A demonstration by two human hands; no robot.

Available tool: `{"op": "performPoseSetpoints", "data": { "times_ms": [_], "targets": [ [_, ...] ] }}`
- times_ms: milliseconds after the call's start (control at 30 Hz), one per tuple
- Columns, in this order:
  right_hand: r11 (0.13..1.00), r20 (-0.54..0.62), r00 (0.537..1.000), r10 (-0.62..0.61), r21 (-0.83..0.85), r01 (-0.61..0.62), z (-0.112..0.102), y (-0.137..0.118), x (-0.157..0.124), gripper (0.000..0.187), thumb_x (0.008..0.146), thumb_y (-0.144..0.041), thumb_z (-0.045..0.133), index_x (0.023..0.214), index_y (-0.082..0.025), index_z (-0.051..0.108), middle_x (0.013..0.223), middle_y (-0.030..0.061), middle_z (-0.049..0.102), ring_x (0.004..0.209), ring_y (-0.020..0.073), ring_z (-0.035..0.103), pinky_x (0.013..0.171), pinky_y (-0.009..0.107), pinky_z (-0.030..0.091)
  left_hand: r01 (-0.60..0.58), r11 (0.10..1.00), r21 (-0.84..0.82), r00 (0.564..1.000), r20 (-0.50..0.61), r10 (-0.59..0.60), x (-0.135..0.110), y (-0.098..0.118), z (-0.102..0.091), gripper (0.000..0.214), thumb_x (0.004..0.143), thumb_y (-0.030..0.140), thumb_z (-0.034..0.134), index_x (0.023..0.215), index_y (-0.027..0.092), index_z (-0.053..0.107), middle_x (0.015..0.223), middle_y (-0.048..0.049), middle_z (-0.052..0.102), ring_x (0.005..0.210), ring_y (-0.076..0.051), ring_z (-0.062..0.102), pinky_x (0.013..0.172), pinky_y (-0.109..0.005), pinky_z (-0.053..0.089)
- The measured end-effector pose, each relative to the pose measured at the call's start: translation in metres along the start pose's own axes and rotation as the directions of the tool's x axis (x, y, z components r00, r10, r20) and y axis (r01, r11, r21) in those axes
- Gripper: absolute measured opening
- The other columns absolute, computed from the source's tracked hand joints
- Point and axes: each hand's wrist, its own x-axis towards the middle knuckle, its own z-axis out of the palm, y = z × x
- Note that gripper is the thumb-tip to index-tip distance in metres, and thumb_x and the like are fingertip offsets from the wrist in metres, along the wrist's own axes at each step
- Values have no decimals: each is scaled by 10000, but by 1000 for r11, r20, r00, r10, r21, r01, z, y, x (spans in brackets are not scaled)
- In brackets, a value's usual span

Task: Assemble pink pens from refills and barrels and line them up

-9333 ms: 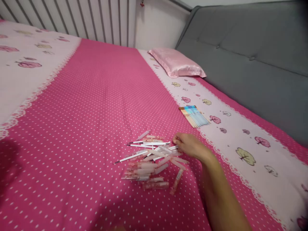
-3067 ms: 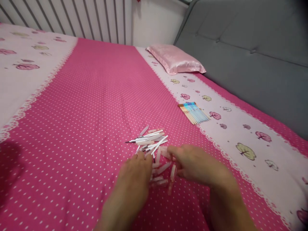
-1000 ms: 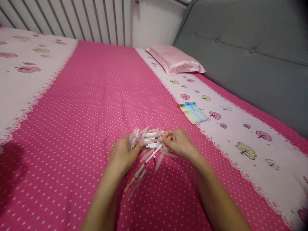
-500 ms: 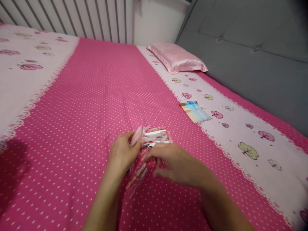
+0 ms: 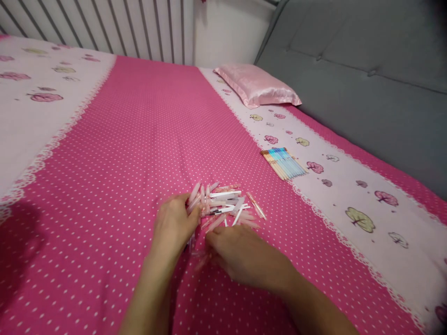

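Note:
A loose pile of pens point(image 5: 225, 204), pink, clear and white, lies on the pink dotted bedspread. At the pile's left end, my left hand point(image 5: 174, 225) is closed around several pink-capped pens point(image 5: 194, 197), its thumb pressed near their caps. My right hand point(image 5: 244, 253) is at the near side of the pile, palm down, with fingers curled and pointing left. Blurred pink pens point(image 5: 201, 260) show at its fingertips, partly hidden by the hand. One pinkish clear pen point(image 5: 256, 205) lies apart at the right of the pile.
A neat row of blue and cream pens point(image 5: 284, 163) lies further off to the right. Beyond it rests a pink satin pillow point(image 5: 256, 84) against the grey padded headboard point(image 5: 349, 74). White slatted panels point(image 5: 139, 32) stand behind the far edge of the bed.
My right hand has moved down and a little left, uncovering more pens on the pile's right side. The pens near its fingertips have shifted. My left hand stays nearly in place.

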Motion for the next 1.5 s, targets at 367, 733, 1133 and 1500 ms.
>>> {"op": "performPoseSetpoints", "data": {
  "times_ms": [367,733,1133,1500],
  "targets": [
    [764,-286,751,595,494,-416,-28,68,1,233,823,-330,573,913,-142,675,725,36,648,615,153,560,552,240,364,5,990,141,1000,-13,-3,0,2,1,292,892,309,354,788,165,585,768,-91,646,712,-231,580,582,-279,327],
    [539,-172,797,579,814,-216,-12,92,13,289,862,-361,504,742,-129,625,479,-24,551,424,101,463,486,210,362,1,990,139,1000,-11,0,-1,2,0,294,883,308,355,818,165,603,790,-98,645,706,-238,575,575,-288,323],
    [577,-251,667,701,750,-324,-10,109,11,215,887,-295,529,976,-124,623,584,12,637,452,120,548,477,212,403,22,993,118,999,-51,-16,-1,3,1,318,895,264,351,988,189,646,903,-111,683,814,-261,618,619,-297,356],
    [548,-186,621,761,696,-464,-23,103,5,236,904,-151,475,1078,-94,624,830,77,718,522,104,589,572,225,459,27,994,108,999,-34,-23,-2,2,1,328,904,270,338,995,193,644,954,-115,679,866,-279,626,646,-309,386]
  ]
}}
